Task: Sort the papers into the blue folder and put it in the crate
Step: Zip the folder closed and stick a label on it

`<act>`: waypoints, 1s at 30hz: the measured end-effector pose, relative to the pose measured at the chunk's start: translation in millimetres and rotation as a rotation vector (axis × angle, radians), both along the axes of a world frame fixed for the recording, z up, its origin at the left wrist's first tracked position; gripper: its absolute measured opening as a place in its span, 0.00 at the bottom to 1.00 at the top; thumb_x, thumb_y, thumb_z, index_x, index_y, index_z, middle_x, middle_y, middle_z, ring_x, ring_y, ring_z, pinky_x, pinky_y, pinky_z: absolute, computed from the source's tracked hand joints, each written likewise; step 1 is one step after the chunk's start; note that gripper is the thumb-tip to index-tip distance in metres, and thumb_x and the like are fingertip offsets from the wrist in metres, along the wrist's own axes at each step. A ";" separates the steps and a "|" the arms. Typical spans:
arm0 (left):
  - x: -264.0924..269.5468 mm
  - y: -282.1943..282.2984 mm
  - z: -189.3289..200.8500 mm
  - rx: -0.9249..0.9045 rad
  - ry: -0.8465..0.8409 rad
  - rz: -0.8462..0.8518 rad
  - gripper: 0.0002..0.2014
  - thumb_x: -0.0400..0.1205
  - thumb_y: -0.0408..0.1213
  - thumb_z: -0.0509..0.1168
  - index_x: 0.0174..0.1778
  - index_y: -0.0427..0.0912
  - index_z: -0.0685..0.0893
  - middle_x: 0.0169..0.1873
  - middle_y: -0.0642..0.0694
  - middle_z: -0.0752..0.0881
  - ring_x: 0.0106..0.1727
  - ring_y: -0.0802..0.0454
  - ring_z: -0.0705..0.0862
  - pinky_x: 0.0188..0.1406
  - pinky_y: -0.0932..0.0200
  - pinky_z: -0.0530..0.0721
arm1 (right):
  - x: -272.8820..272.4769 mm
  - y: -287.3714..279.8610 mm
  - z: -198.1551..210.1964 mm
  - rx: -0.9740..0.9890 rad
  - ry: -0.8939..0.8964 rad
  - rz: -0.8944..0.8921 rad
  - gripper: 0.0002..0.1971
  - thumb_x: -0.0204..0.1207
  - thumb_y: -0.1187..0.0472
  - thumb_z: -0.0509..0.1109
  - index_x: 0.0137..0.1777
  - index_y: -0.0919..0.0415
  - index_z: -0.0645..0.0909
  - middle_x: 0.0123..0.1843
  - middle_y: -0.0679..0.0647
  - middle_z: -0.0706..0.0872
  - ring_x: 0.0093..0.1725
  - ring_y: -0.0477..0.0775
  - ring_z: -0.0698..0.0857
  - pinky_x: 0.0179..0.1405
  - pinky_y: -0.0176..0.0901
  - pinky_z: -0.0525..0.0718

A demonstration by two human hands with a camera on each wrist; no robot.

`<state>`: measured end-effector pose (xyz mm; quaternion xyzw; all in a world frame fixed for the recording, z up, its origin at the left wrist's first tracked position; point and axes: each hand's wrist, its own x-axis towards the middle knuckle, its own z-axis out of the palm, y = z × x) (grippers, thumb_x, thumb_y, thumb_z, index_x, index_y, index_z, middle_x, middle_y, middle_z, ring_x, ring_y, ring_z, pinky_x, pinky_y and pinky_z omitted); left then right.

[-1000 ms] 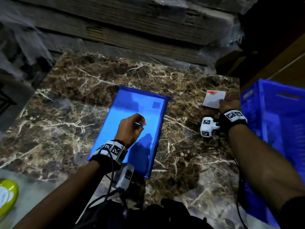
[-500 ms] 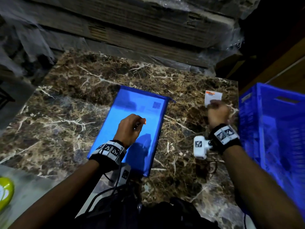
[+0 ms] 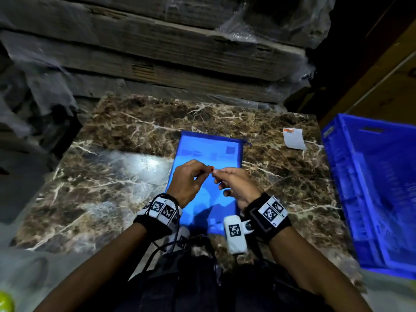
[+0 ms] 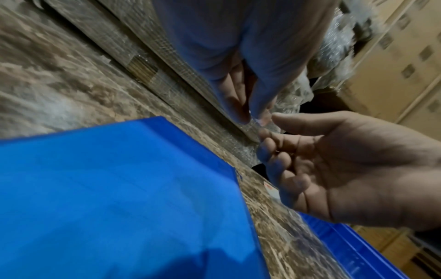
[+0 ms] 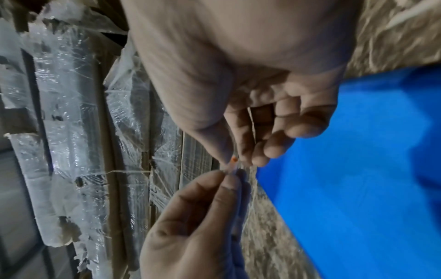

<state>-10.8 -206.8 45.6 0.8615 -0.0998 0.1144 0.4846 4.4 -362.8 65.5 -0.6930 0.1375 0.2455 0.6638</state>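
A blue folder (image 3: pixel 208 154) lies flat in the middle of the marble table (image 3: pixel 112 181). Both hands meet just above it. My left hand (image 3: pixel 203 174) pinches a small orange-tipped tab (image 3: pixel 211 168) between thumb and forefinger. My right hand (image 3: pixel 219 175) pinches the same tab from the other side. In the right wrist view the tab (image 5: pixel 233 160) sits between the fingertips of the right hand (image 5: pixel 238 156) and the left hand (image 5: pixel 224 177). A white paper (image 3: pixel 293 138) with an orange mark lies on the table at the far right. The blue crate (image 3: pixel 371 188) stands to the right of the table.
Plastic-wrapped stacked boards (image 3: pixel 157 52) rise behind the table's far edge. A wooden panel (image 3: pixel 382 75) stands at the back right. A yellow-green object (image 3: pixel 5 301) shows at the bottom left corner. Cables hang from my wrist mounts near the table's front edge.
My right hand let go of the white paper at the far right and moved left to meet my left hand over the folder. The paper now lies flat on the table.
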 end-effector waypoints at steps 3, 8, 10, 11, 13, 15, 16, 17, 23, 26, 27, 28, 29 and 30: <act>-8.5 18.3 5.5 -0.001 -0.019 -0.044 0.04 0.75 0.22 0.70 0.41 0.35 0.87 0.41 0.44 0.88 0.45 0.50 0.88 0.47 0.58 0.87 | -11.0 18.7 5.4 0.011 -0.003 -0.051 0.05 0.78 0.60 0.71 0.43 0.61 0.83 0.32 0.54 0.81 0.26 0.47 0.73 0.24 0.37 0.63; -21.4 44.9 10.3 0.019 -0.039 -0.133 0.04 0.74 0.22 0.70 0.40 0.33 0.86 0.39 0.41 0.86 0.41 0.56 0.84 0.46 0.66 0.84 | -28.2 43.4 10.9 0.010 0.002 -0.108 0.05 0.75 0.62 0.72 0.40 0.61 0.82 0.32 0.55 0.80 0.25 0.47 0.72 0.25 0.38 0.61; -23.6 55.4 8.1 0.013 -0.047 -0.162 0.04 0.74 0.22 0.70 0.40 0.33 0.86 0.38 0.41 0.86 0.40 0.57 0.82 0.45 0.69 0.83 | -34.7 52.1 12.4 -0.011 -0.014 -0.112 0.05 0.75 0.62 0.72 0.39 0.61 0.82 0.32 0.55 0.80 0.26 0.47 0.72 0.25 0.39 0.62; -25.2 59.6 7.7 0.016 -0.049 -0.175 0.03 0.74 0.22 0.70 0.40 0.33 0.86 0.37 0.42 0.86 0.39 0.57 0.82 0.45 0.70 0.83 | -37.6 56.2 12.8 -0.026 -0.025 -0.116 0.05 0.75 0.62 0.72 0.39 0.61 0.82 0.32 0.55 0.80 0.26 0.47 0.72 0.25 0.39 0.62; -29.4 66.6 8.4 0.008 -0.040 -0.203 0.03 0.74 0.22 0.70 0.40 0.33 0.86 0.37 0.43 0.85 0.39 0.55 0.83 0.45 0.69 0.84 | -42.8 63.9 13.3 -0.052 -0.040 -0.129 0.05 0.75 0.63 0.72 0.38 0.61 0.82 0.31 0.54 0.80 0.26 0.47 0.71 0.25 0.39 0.63; -33.6 71.4 10.1 -0.041 -0.008 -0.218 0.03 0.74 0.22 0.69 0.40 0.32 0.86 0.37 0.43 0.86 0.39 0.53 0.85 0.45 0.66 0.85 | -46.7 69.3 13.4 -0.063 -0.049 -0.137 0.06 0.75 0.63 0.72 0.36 0.60 0.82 0.29 0.53 0.79 0.25 0.47 0.71 0.25 0.39 0.63; -35.7 73.6 10.9 -0.087 0.020 -0.216 0.03 0.75 0.23 0.69 0.40 0.32 0.86 0.37 0.43 0.86 0.38 0.54 0.85 0.43 0.66 0.85 | -48.3 71.2 13.2 -0.071 -0.055 -0.137 0.07 0.74 0.63 0.72 0.35 0.60 0.81 0.29 0.53 0.79 0.25 0.47 0.71 0.25 0.38 0.63; -37.6 75.6 12.3 -0.142 0.051 -0.209 0.03 0.75 0.23 0.68 0.40 0.33 0.85 0.36 0.44 0.87 0.37 0.56 0.86 0.40 0.67 0.84 | -49.9 73.0 13.1 -0.083 -0.061 -0.135 0.08 0.75 0.63 0.72 0.34 0.60 0.81 0.28 0.53 0.79 0.25 0.47 0.71 0.24 0.38 0.63; -31.8 88.0 24.4 -0.261 0.253 -0.163 0.06 0.78 0.26 0.68 0.48 0.38 0.81 0.38 0.46 0.84 0.32 0.46 0.87 0.30 0.58 0.85 | -54.7 76.6 14.6 -0.148 -0.092 -0.072 0.12 0.75 0.64 0.72 0.30 0.60 0.78 0.26 0.53 0.77 0.23 0.47 0.69 0.23 0.38 0.61; -25.4 94.4 25.2 -0.073 0.247 -0.220 0.13 0.76 0.32 0.73 0.55 0.42 0.83 0.44 0.50 0.84 0.32 0.53 0.86 0.33 0.65 0.84 | -57.4 77.5 18.0 -0.185 -0.113 -0.008 0.11 0.74 0.64 0.72 0.31 0.61 0.78 0.26 0.52 0.77 0.24 0.47 0.69 0.23 0.38 0.62; -24.6 95.5 26.2 -0.040 0.245 -0.234 0.13 0.76 0.33 0.74 0.56 0.42 0.84 0.43 0.51 0.84 0.33 0.56 0.84 0.35 0.66 0.83 | -58.8 78.2 19.0 -0.196 -0.126 0.013 0.10 0.74 0.64 0.72 0.31 0.61 0.79 0.26 0.51 0.77 0.24 0.47 0.70 0.23 0.38 0.62; -23.9 96.2 26.8 -0.021 0.238 -0.247 0.13 0.75 0.32 0.74 0.55 0.41 0.84 0.42 0.51 0.85 0.34 0.58 0.83 0.37 0.68 0.82 | -60.0 78.6 19.9 -0.207 -0.136 0.032 0.10 0.74 0.64 0.72 0.31 0.61 0.79 0.26 0.51 0.77 0.24 0.47 0.70 0.24 0.39 0.63; -23.7 96.4 27.1 -0.010 0.225 -0.260 0.13 0.75 0.31 0.73 0.55 0.39 0.85 0.40 0.50 0.86 0.34 0.61 0.83 0.39 0.69 0.81 | -61.3 79.0 20.8 -0.218 -0.145 0.051 0.10 0.74 0.64 0.72 0.32 0.61 0.79 0.26 0.51 0.77 0.25 0.47 0.71 0.24 0.39 0.63; -23.8 96.6 27.4 -0.001 0.212 -0.274 0.12 0.75 0.29 0.73 0.54 0.38 0.86 0.38 0.49 0.87 0.35 0.64 0.83 0.40 0.71 0.81 | -62.5 78.9 21.6 -0.227 -0.151 0.065 0.10 0.74 0.64 0.71 0.32 0.61 0.79 0.26 0.51 0.77 0.25 0.47 0.71 0.24 0.39 0.64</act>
